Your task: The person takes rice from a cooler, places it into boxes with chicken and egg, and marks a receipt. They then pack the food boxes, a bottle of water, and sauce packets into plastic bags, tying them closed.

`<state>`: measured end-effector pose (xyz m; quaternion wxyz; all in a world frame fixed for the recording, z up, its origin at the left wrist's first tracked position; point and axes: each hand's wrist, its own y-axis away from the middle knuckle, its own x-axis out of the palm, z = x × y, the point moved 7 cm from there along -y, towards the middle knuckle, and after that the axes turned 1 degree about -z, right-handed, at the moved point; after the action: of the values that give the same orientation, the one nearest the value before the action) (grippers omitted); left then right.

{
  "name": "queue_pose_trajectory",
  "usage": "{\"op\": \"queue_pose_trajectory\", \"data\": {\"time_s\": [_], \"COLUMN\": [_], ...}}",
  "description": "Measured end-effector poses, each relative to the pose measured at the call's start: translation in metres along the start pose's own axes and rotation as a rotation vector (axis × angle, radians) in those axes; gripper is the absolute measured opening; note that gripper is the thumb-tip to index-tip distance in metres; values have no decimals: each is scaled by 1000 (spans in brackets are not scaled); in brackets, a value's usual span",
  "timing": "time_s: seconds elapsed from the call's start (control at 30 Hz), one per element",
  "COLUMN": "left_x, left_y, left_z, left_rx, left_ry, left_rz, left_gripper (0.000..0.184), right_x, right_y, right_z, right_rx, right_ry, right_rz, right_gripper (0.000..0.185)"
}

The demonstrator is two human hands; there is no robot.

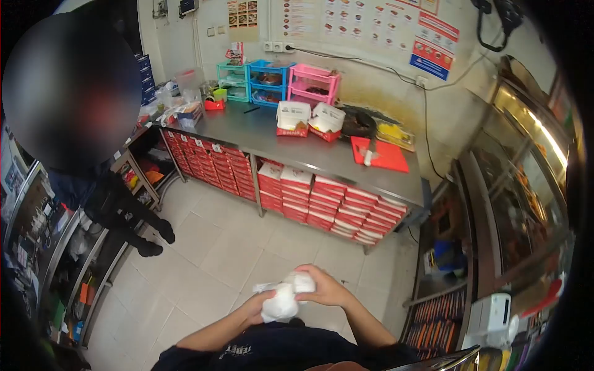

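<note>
In front of my body, above the tiled floor, both hands hold white, rounded wrapped bundles. My left hand point(254, 307) has its fingers closed round the lower white bundle point(281, 304), from which a thin, crumpled bit sticks out at the left. My right hand point(325, 288) grips a smaller white bundle point(302, 282) just above and to the right. The two bundles touch or overlap; whether they are joined, and what is inside them, I cannot tell.
A steel counter point(260, 135) carries two opened food boxes point(292, 119), a red cutting board point(390, 156) with a knife, and coloured racks point(270, 81). Stacked red-and-white boxes point(309, 193) fill the shelf below. Another person point(117, 204) stands at left; a glass display case point(526, 167) is right.
</note>
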<state>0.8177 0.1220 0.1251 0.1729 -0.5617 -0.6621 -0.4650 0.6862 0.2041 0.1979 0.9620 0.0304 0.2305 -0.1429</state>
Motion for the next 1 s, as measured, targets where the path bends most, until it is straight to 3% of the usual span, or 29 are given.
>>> {"op": "queue_pose_trajectory", "data": {"time_s": [0.1,0.2,0.27,0.3,0.4,0.43,0.5,0.57,0.7,0.77,0.8,0.87,0.93,1.0], "left_x": [-31,-58,-99,-106,-134,-133,-116,-96,-84,-86,-88,-96,-100,-98], "left_y": [-36,-92,-134,-155,-222,-247,-286,-331,-420,-453,-464,-487,-507,-524], "left_z": [-66,-141,-190,-232,-339,-366,-439,-489,-558,-580,-589,-598,-607,-606], "left_rx": [93,149,88,215,275,252,382,398,441,473,497,468,458,400], "left_ry": [21,135,245,177,183,190,28,-35,-102,-127,-157,-176,-225,-270], "left_rz": [-90,-69,-233,-229,-185,-191,-307,-294,-291,-323,-346,-409,-484,-500], "left_gripper": [62,57,62,57,53,53,53,55,60,60,60,60,58,60], "right_x": [-18,-33,-46,-76,-217,-265,-356,-430,-502,-505,-501,-500,-484,-429], "right_y": [-99,-190,-248,-282,-372,-403,-454,-500,-568,-596,-599,-593,-600,-614], "right_z": [-14,-81,-142,-161,-190,-212,-241,-244,-322,-376,-384,-350,-282,-214], "right_rx": [-40,62,273,210,86,101,-133,-92,170,516,528,389,232,-237], "right_ry": [-238,-360,-655,-621,-344,-97,144,483,492,653,635,804,554,151], "right_rz": [143,282,329,191,-365,-497,-933,-1060,-944,-558,-541,-624,-639,-477], "right_gripper": [67,65,67,67,74,74,70,73,72,74,74,74,74,75]}}
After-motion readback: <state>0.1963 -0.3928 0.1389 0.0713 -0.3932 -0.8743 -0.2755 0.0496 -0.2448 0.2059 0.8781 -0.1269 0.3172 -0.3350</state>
